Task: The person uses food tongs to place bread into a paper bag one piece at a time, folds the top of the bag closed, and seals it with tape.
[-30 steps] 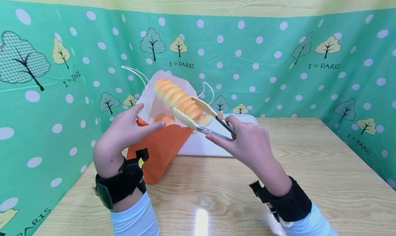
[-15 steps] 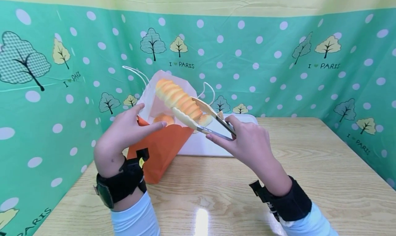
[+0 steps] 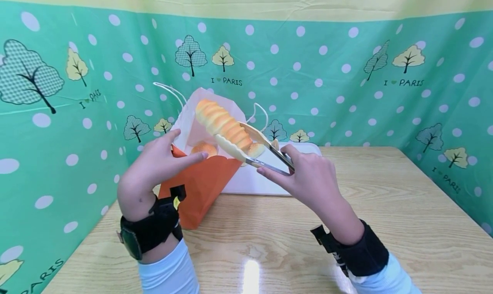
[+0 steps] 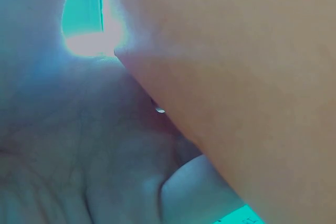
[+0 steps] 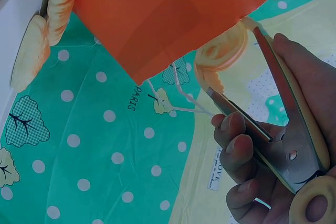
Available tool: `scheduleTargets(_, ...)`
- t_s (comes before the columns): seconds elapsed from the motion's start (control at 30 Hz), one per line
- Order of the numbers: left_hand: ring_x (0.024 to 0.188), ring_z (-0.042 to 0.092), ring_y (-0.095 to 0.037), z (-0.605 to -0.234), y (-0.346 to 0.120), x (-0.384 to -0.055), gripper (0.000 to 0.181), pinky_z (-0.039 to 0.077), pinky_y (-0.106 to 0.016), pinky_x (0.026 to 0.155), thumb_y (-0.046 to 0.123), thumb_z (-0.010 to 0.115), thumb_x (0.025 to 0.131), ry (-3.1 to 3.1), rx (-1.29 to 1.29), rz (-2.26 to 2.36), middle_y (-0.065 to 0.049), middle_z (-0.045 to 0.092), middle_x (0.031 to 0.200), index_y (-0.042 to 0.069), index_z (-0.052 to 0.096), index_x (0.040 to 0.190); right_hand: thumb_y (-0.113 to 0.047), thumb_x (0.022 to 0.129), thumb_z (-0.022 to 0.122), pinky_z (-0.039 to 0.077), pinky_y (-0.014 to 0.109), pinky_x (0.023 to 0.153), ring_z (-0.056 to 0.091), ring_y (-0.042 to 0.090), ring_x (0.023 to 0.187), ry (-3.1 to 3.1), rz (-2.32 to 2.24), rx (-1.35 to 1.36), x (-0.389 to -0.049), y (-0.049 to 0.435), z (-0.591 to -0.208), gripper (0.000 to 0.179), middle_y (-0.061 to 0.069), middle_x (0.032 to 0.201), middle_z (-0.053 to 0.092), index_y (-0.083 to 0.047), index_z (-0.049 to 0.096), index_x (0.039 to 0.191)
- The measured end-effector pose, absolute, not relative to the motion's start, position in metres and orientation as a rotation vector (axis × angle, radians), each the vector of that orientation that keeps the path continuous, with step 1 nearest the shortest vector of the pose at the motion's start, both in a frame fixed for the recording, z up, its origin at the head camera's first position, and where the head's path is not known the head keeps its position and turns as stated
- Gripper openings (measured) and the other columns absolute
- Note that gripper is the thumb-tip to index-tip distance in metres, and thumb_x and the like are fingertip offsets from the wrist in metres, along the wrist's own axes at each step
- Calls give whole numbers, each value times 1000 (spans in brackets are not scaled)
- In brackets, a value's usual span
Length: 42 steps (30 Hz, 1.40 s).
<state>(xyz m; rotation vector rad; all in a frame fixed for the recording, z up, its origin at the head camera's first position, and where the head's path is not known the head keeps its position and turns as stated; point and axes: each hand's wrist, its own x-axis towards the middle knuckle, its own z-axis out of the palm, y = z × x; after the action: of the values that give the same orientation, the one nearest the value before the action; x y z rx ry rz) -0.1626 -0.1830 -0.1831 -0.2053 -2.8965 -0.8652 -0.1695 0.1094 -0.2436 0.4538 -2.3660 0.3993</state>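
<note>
My left hand [image 3: 155, 159] holds the upper left rim of an orange paper bag [image 3: 198, 189], thumb along the front edge. The bag leans, its pale inside facing up, and a round bun [image 3: 205, 148] shows in it. My right hand [image 3: 310, 176] grips metal tongs [image 3: 267, 164] with cream tips. Between those tips is a long ridged bread roll [image 3: 223, 123], slanting over the bag's mouth. In the right wrist view the bag [image 5: 178, 14] partly covers the roll [image 5: 226, 48]. The left wrist view is filled by skin at close range.
Behind the bag lies a white tray [image 3: 246, 185], with pieces of bread [image 3: 256, 150] on it, partly hidden by the tongs. White string handles [image 3: 262, 110] stand up from the bag. A wooden table [image 3: 346, 200] spreads below, and a green patterned curtain [image 3: 323, 101] encloses it.
The bread roll and tongs have shifted very slightly to the right. Both hands keep their hold, and the bag stays nearly still.
</note>
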Motion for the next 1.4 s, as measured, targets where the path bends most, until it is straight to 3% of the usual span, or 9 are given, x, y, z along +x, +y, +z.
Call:
scheduleTargets(0.2,55,48,-18,-183,-183,-163,106,40,-33,64,66,57,76,-2900,-205,-854,0,40,59,1,16,148,-70,70,60,27,31,34,38,13,40,-2371,405,450,-170,109,-244,54,-5,44,45,-16,54,75)
scheduleTargets(0.43,61,52,-19,-185,-184,-164,105,42,-34,68,66,57,76,-2890,-216,-858,-3,48,62,0,17,147,-70,70,60,26,31,34,37,13,39,-2374,398,451,-170,108,-244,55,-4,44,43,-15,54,75)
scheduleTargets(1.0,64,54,-20,-184,-185,-164,104,43,-33,69,65,58,76,-2895,-213,-858,-4,51,64,0,18,147,-71,69,59,25,30,33,37,12,38,-2367,386,445,-171,109,-244,55,-5,43,44,-16,53,75)
scheduleTargets(1.4,58,48,-20,-184,-185,-164,105,40,-33,62,66,58,75,-2911,-188,-882,-1,40,59,3,15,148,-72,68,59,24,30,33,36,13,38,-2362,392,455,-171,108,-245,56,-5,43,42,-17,53,75)
